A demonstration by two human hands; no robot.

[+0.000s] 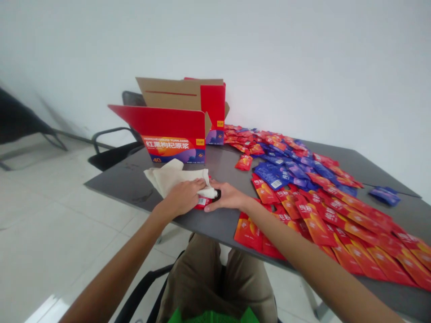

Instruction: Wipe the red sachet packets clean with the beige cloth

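Note:
My left hand [182,197] presses a cream cloth [173,176] down over a red pouch [202,202] lying on the grey table. Its fingers are bent on the cloth. Only a strip of the pouch with a white label shows below the cloth; the rest is covered. From the other side, my right hand [226,195] grips the pouch's right end, thumb near the table and fingers at the cloth's edge. A small black part [218,194] shows between thumb and fingers there; I cannot make out what it is.
Two open cartons, a nearer red one [175,150] and one behind [213,101], stand beyond my hands. Red pouches [313,220] lie overlapped at right, with blue pouches [272,175] behind. A single red pouch [244,162] lies apart. A black chair [112,150] stands left.

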